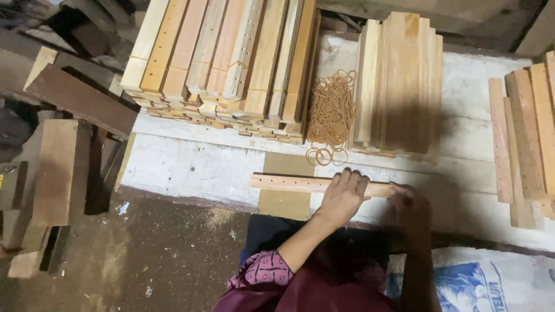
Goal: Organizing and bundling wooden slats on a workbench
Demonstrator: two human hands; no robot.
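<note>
A long narrow wooden strip (289,182) with small drilled holes lies crosswise on the white-painted workbench (191,167). My left hand (342,196) rests on top of the strip near its right part, fingers curled over it. My right hand (409,208) grips the strip's right end, partly in shadow. Just beyond the hands lies a heap of tan rubber bands (330,115), with a few loose ones near the strip.
A big stack of drilled wooden strips (225,63) fills the bench's back left. An upright bundle of planks (399,81) stands right of the rubber bands. More drilled strips (526,138) lie at the far right. Scrap wood blocks (55,167) sit on the dusty floor at left.
</note>
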